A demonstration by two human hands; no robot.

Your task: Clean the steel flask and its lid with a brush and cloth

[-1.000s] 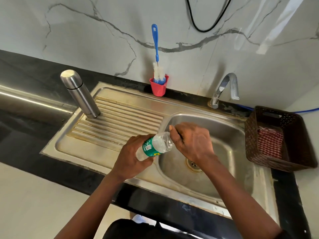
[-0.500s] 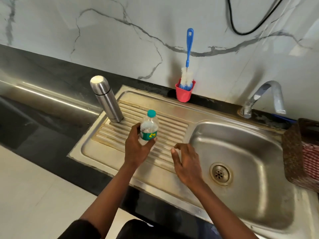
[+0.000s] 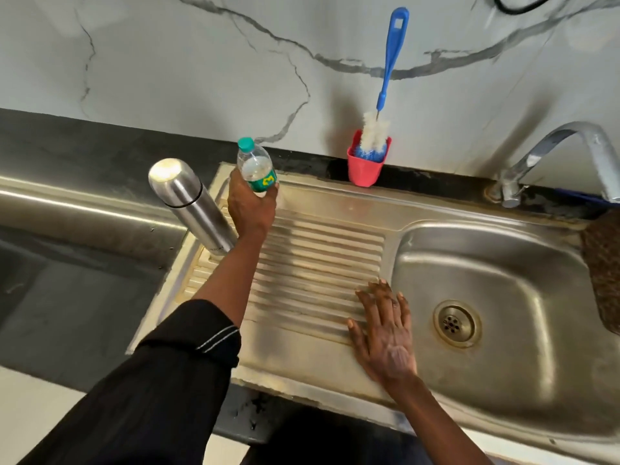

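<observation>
While the flask waits untouched, the change of the last second is all about the small bottle.

Landmark: the steel flask [image 3: 191,204], upright with its lid still on, at the far left corner of the ribbed drainboard [image 3: 318,263].

Left hand: the left hand [image 3: 251,204] is wrapped around the lower half of a capped plastic water bottle [image 3: 255,166], just to the right of the flask and slightly beyond it, near the back edge of the sink unit. Whether the bottle's base already rests on the steel I cannot tell.

Right hand: the right hand [image 3: 385,327] lies flat and empty, fingers spread, well to the right of the flask at the lip of the basin [image 3: 496,297].

What changed: a second ago both hands held the bottle tipped over the basin; half a second ago it stood upright in the left hand above the middle ribs. Now it has been carried back beside the flask, and the right hand has settled.

Brush: the blue-handled bottle brush [image 3: 385,78] stands in a red cup [image 3: 365,166], farther right of the flask, against the wall.

Meaning: I judge the bottle is being put aside, freeing both hands; the flask itself is not yet opened or scrubbed.
</observation>
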